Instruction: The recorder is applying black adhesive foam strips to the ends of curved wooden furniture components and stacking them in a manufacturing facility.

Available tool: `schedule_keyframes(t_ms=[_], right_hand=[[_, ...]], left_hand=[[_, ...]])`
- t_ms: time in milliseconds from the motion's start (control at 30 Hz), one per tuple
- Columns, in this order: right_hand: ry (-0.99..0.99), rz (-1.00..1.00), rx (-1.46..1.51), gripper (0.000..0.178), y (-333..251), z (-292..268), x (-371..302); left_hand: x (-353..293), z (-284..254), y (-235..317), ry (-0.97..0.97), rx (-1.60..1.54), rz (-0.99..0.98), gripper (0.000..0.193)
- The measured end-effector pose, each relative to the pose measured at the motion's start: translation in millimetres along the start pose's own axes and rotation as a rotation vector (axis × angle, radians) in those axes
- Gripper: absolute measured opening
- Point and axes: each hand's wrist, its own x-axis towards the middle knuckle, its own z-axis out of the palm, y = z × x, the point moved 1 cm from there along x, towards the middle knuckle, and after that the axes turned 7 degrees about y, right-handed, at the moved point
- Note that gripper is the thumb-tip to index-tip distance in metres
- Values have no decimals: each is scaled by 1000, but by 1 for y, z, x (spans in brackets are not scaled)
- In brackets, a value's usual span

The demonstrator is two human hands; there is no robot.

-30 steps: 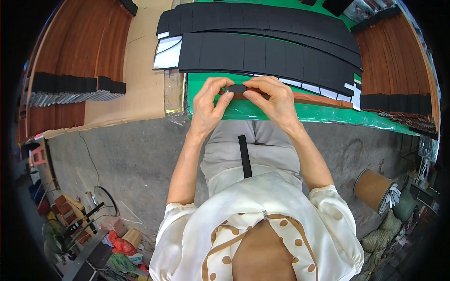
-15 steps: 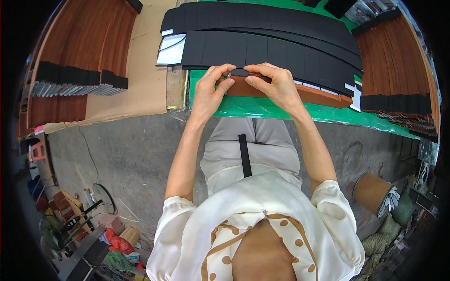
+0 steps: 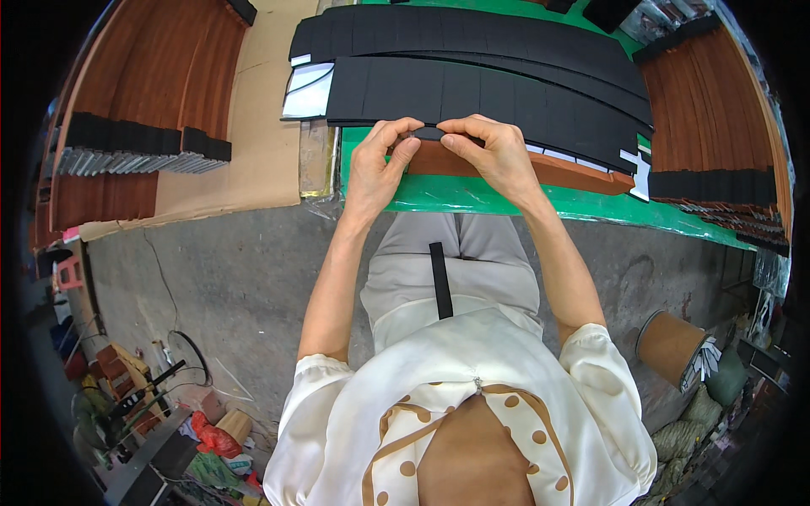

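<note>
Between my hands, at the near edge of the green table top, is a small black strip (image 3: pixel 429 133), seemingly the same soft sheet material as nearby. My left hand (image 3: pixel 378 167) pinches its left end between thumb and fingers. At its right end, my right hand (image 3: pixel 499 158) has thumb and fingers closed on it too. The strip lies along the left end of a reddish-brown slat (image 3: pixel 557 172), partly hidden by my fingers. Just beyond them lies a black sheet (image 3: pixel 460 88) cut into side-by-side strips, with white backing (image 3: pixel 307 91) bare at its left.
Brown slats with black-wrapped ends stand stacked at left (image 3: pixel 156 84) and right (image 3: pixel 704 110). Cardboard (image 3: pixel 266 110) covers the table's left part. A brown drum (image 3: pixel 671 339) stands on the floor at right; a red bag (image 3: pixel 215 434) lies among clutter at lower left. A black strip (image 3: pixel 441 282) rests on my clothes.
My fingertips have shifted slightly along the black strip, and more of it shows between them. Both hands stay at the same end of the slat.
</note>
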Motion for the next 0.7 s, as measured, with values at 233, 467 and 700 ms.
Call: schedule_keyframes(t_ms=[233, 467, 700], right_hand=[[-52, 30, -74, 20, 0, 0, -1], [88, -205, 172, 18, 1, 1, -10], [273, -699, -246, 31, 5, 13, -37]], left_hand=[[-3, 0, 0, 27, 2, 42, 22], [-6, -4, 1, 25, 24, 70, 21], [-30, 1, 6, 131, 150, 339, 24]])
